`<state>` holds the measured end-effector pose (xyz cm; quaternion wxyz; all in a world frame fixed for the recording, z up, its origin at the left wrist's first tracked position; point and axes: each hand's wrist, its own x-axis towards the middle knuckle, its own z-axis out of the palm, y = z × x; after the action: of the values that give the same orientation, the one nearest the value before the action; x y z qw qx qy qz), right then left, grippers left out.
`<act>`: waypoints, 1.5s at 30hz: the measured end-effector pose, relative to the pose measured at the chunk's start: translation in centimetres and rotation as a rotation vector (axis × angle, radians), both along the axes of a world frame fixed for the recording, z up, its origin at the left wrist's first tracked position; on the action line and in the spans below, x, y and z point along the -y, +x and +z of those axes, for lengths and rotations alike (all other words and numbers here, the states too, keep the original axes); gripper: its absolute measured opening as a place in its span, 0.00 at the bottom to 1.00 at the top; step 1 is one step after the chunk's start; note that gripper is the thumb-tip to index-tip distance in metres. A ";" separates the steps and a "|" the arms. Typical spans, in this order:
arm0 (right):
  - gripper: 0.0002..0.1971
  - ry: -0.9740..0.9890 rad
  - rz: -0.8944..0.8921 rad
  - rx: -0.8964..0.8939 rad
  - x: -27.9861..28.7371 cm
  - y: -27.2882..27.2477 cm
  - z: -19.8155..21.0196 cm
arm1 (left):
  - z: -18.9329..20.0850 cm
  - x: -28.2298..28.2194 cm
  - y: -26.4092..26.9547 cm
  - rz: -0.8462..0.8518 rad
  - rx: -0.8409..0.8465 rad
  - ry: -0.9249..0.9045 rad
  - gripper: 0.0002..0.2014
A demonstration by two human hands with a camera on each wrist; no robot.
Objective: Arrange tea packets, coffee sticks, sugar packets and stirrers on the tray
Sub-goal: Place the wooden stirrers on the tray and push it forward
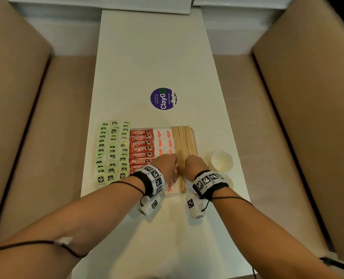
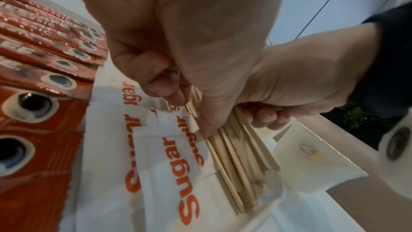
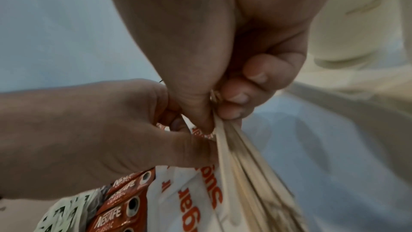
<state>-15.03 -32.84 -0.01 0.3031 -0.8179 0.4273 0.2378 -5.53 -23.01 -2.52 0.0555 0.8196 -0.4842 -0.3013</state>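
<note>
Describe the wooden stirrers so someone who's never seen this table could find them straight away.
On the white table, find the tray near the person. The stirrers lie along its right side, beside the sugar packets, with both hands gripping their near end. They are the only bare wood: thin pale sticks, no printing.

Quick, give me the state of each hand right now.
Left hand: fingers curled, pinching the wooden stirrers beside the sugar packets.
Right hand: fingers curled round the same bundle of stirrers, gripping it.
</note>
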 end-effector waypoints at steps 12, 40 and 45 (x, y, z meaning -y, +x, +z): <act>0.07 -0.084 -0.028 -0.065 1.9 -0.9 0.3 | -0.2 -0.1 -0.1 0.015 -0.040 0.008 0.18; 0.07 -0.109 -0.037 -0.053 2.3 -1.9 -0.1 | -0.4 0.3 -0.8 0.009 -0.032 0.002 0.18; 0.04 -0.143 -0.038 -0.086 2.7 -2.1 0.0 | -0.3 0.4 -0.8 -0.002 -0.033 -0.008 0.17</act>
<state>-17.11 -35.53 -0.02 0.2299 -0.8182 0.4712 0.2359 -6.28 -23.38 -2.84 0.0664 0.8136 -0.4854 -0.3131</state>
